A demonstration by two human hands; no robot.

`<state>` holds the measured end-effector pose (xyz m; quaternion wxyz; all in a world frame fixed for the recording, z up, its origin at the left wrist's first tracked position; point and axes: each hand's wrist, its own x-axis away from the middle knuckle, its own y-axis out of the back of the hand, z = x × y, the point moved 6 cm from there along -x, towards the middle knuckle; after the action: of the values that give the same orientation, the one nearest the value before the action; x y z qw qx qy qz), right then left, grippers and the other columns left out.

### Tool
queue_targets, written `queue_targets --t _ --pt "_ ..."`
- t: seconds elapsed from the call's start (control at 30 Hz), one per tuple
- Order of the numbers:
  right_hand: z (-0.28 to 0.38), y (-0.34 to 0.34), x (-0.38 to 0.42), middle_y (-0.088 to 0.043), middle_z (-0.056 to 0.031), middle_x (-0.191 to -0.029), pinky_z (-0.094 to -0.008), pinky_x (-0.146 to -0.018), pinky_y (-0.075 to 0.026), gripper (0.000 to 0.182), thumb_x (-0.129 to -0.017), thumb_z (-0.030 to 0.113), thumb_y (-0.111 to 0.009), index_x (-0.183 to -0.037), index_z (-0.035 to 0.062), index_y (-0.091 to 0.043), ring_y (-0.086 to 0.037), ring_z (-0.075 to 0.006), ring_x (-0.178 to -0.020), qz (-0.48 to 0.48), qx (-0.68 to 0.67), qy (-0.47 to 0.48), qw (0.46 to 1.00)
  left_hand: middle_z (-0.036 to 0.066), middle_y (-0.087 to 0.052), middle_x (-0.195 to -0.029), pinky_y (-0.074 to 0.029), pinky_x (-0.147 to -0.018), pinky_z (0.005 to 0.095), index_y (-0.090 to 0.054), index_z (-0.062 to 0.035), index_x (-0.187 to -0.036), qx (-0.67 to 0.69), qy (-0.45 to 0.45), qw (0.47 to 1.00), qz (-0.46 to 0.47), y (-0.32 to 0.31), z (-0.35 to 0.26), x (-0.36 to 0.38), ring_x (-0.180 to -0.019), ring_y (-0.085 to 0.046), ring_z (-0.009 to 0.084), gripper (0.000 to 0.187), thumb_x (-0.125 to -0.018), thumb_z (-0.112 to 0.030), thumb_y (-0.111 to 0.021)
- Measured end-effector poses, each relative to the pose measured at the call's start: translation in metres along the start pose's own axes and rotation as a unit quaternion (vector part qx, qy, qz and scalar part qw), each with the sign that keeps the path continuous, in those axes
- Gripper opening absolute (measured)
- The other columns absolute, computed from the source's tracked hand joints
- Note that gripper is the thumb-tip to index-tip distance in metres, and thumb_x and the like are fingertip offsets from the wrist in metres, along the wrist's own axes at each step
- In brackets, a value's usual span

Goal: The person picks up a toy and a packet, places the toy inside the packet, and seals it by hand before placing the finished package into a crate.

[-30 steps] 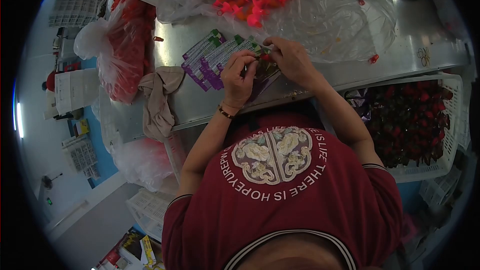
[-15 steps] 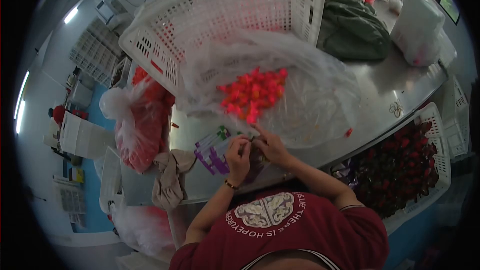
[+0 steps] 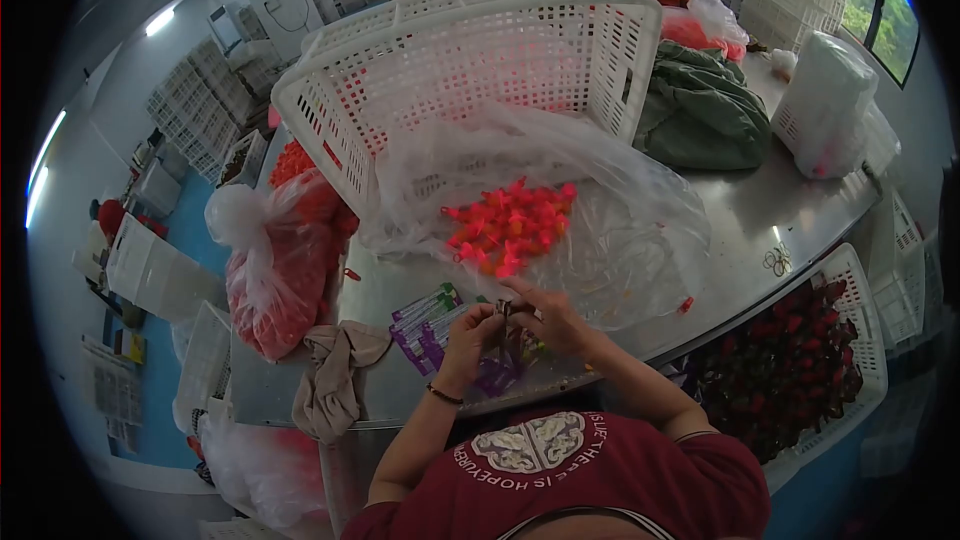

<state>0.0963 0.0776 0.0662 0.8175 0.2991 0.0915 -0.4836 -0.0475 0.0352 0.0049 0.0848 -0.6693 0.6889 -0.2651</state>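
My left hand [image 3: 465, 342] and my right hand [image 3: 550, 320] meet at the table's near edge, fingertips pinched together. Between them is a small dark item [image 3: 503, 308], too small to name. Purple-and-green printed strips [image 3: 425, 323] lie fanned out to the left of my left hand. More purple strips [image 3: 497, 376] show below my hands. Just beyond my right fingertips is a heap of bright red-pink small pieces [image 3: 512, 225] on a clear plastic sheet [image 3: 640, 240].
A white perforated crate [image 3: 470, 45] lies tipped on its side behind the heap. Left are a tied bag of red pieces [image 3: 275, 280] and a beige cloth [image 3: 335, 380]. Right are green fabric [image 3: 705, 110], rubber bands [image 3: 777, 258] and a crate of dark red items [image 3: 780, 360]. People stand beyond.
The view has tilted up, bringing people at the back into sight. My hands stay together at the near edge, with the small dark item now showing more clearly between them.
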Motion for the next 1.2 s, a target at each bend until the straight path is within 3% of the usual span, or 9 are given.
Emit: queue_targets --t 0.17,0.27,0.33,0.37,0.43,0.63,0.8,0.87,1.2 --pt "-0.015 0.002 0.005 -0.065 -0.0112 -0.092 -0.0315 -0.074 -0.052 0.055 -0.074 -0.006 -0.067 -0.127 0.0033 -0.053 -0.065 -0.0197 -0.078 -0.012 -0.021 -0.051 0.998 0.001 -0.063 -0.085 -0.048 -0.068 0.0214 -0.058 -0.0029 -0.090 0.042 -0.047 0.998 -0.026 0.000 -0.003 0.001 -0.075 -0.059 0.0071 0.006 -0.088 -0.004 -0.063" --pt "-0.005 0.002 -0.001 -0.065 -0.0071 -0.088 -0.0283 -0.075 -0.050 0.055 -0.075 -0.006 -0.067 -0.127 0.0010 -0.052 -0.062 -0.0155 -0.078 -0.083 -0.061 -0.068 0.992 0.001 -0.061 -0.082 -0.047 -0.066 0.0208 -0.057 -0.0033 -0.089 0.042 -0.109 0.991 -0.060 -0.007 -0.010 -0.002 -0.072 -0.057 0.0067 0.006 -0.087 -0.002 -0.063" --pt "0.001 0.010 0.000 -0.064 -0.0024 -0.088 -0.0253 -0.074 -0.049 0.043 -0.078 -0.004 -0.066 -0.120 -0.0011 -0.057 -0.059 -0.0118 -0.079 -0.216 -0.129 -0.101 0.963 0.000 -0.060 -0.081 -0.047 -0.065 0.0206 -0.057 -0.0034 -0.089 0.041 -0.139 0.986 -0.085 -0.013 -0.015 -0.002 -0.071 -0.056 0.0063 0.006 -0.087 -0.002 -0.063" --pt "-0.005 0.010 0.003 -0.064 -0.0024 -0.088 -0.0253 -0.074 -0.049 0.043 -0.078 -0.004 -0.066 -0.120 -0.0011 -0.057 -0.059 -0.0118 -0.079 -0.211 -0.131 -0.115 0.962 0.000 -0.060 -0.081 -0.046 -0.065 0.0206 -0.057 -0.0034 -0.089 0.007 -0.152 0.983 -0.102 -0.016 -0.021 -0.001 -0.072 -0.056 0.0060 0.006 -0.086 -0.001 -0.063" --pt "-0.038 -0.014 0.008 -0.064 -0.0005 -0.089 -0.0241 -0.073 -0.048 0.028 -0.082 0.000 -0.063 -0.110 -0.0012 -0.062 -0.058 -0.0093 -0.079 -0.087 -0.337 -0.283 0.894 -0.001 -0.059 -0.082 -0.045 -0.066 0.0202 -0.057 -0.0033 -0.089 -0.034 -0.169 0.976 -0.130 -0.023 -0.031 0.002 -0.073 -0.056 0.0056 0.007 -0.086 -0.001 -0.063" --pt "-0.021 -0.008 0.000 -0.066 -0.0012 -0.089 -0.0246 -0.078 -0.046 0.015 -0.088 0.005 -0.060 -0.100 -0.0012 -0.065 -0.058 -0.0085 -0.081 -0.123 -0.353 -0.258 0.891 0.001 -0.060 -0.085 -0.046 -0.068 0.0201 -0.056 -0.0015 -0.092 0.027 -0.175 0.971 -0.161 -0.029 -0.030 0.006 -0.076 -0.057 0.0062 0.007 -0.087 -0.001 -0.062" --pt "-0.017 -0.006 -0.006 -0.066 -0.0012 -0.089 -0.0247 -0.080 -0.046 0.014 -0.089 0.008 -0.062 -0.099 -0.0008 -0.066 -0.058 -0.0086 -0.082 -0.155 -0.382 -0.226 0.883 0.001 -0.061 -0.086 -0.047 -0.071 0.0194 -0.055 -0.0019 -0.093 0.025 -0.285 0.950 -0.126 -0.033 -0.043 0.008 -0.078 -0.057 0.0061 0.011 -0.087 0.000 -0.064" --pt "-0.025 -0.007 -0.004 -0.064 0.0002 -0.086 -0.0216 -0.073 -0.046 0.014 -0.086 0.006 -0.066 -0.097 -0.0014 -0.065 -0.056 -0.0060 -0.078 -0.155 -0.362 -0.204 0.896 0.001 -0.061 -0.087 -0.047 -0.071 0.0194 -0.055 -0.0022 -0.093 0.006 -0.278 0.952 -0.127 -0.032 -0.042 0.008 -0.078 -0.057 0.0058 0.010 -0.087 0.000 -0.064" --pt "-0.021 -0.008 -0.005 -0.063 0.0011 -0.085 -0.0211 -0.072 -0.045 0.013 -0.086 0.007 -0.065 -0.096 -0.0009 -0.063 -0.055 -0.0056 -0.078 -0.088 -0.387 -0.217 0.892 0.002 -0.062 -0.088 -0.049 -0.075 0.0203 -0.057 -0.0019 -0.094 0.029 -0.255 0.960 -0.113 -0.033 -0.038 0.007 -0.079 -0.058 0.0064 0.010 -0.088 -0.001 -0.064"
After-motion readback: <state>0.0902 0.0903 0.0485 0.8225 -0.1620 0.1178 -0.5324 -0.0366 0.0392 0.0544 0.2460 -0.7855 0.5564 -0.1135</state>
